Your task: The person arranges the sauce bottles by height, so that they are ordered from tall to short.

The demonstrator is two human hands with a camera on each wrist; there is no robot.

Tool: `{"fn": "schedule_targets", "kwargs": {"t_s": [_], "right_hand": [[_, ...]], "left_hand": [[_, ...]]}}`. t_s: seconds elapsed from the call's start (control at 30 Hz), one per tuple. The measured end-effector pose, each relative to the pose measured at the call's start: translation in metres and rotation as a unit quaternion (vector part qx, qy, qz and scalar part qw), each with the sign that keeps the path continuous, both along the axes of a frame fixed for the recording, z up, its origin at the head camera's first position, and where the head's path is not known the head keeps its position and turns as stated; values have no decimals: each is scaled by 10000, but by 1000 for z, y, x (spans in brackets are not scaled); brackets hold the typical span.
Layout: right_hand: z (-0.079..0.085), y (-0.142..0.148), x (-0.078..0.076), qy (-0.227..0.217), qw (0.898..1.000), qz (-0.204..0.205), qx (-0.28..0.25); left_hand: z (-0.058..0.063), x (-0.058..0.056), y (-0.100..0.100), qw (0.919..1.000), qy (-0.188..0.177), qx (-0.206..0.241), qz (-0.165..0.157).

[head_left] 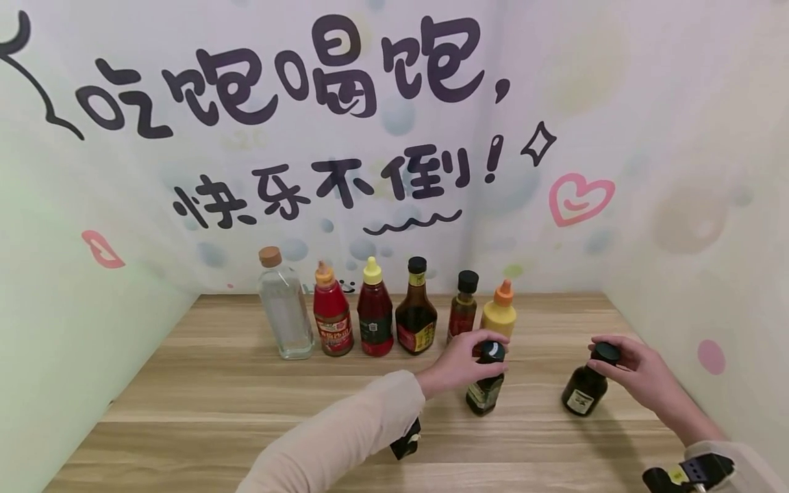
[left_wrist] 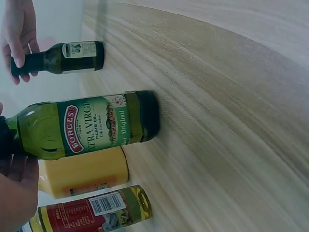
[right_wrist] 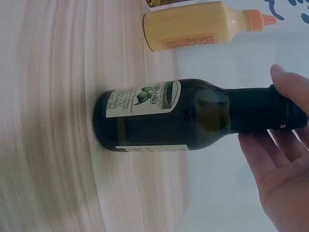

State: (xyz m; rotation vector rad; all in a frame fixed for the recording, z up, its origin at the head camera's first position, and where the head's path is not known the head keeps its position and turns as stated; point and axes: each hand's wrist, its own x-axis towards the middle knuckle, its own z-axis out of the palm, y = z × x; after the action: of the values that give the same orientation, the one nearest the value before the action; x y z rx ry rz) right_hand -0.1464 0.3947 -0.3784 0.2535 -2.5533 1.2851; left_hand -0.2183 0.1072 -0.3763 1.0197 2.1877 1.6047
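Observation:
By its dark cap, my left hand (head_left: 455,363) grips a green bottle of Borges extra virgin olive oil (left_wrist: 91,125), slightly tilted in the head view. Over to the right, my right hand (head_left: 644,373) holds a darker olive oil bottle (right_wrist: 154,116) by its black neck, fingers on one side and thumb on the other. Whether either bottle's base touches the table cannot be told. Just behind the Borges bottle stand a yellow squeeze bottle (head_left: 499,315) with an orange nozzle and a small dark-capped bottle (head_left: 462,315) with a red label.
Farther left along the wooden table's (head_left: 246,397) back stand a clear glass bottle (head_left: 286,315), two red sauce bottles (head_left: 333,318) with nozzle caps, and a dark sauce bottle (head_left: 416,322). A printed cloth wall (head_left: 382,233) rises behind; side walls flank the table.

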Motion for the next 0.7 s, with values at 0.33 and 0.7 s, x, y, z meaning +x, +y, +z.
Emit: {"fn": "schedule_targets", "kwargs": {"t_s": [0.33, 0.7], "right_hand": [[-3, 0, 0, -127, 9998, -31, -120], [-3, 0, 0, -165, 9997, -63, -164]], "left_hand": [[-3, 5, -3, 9980, -200, 591, 29], [-4, 9, -6, 9949, -266, 966, 89]]}}
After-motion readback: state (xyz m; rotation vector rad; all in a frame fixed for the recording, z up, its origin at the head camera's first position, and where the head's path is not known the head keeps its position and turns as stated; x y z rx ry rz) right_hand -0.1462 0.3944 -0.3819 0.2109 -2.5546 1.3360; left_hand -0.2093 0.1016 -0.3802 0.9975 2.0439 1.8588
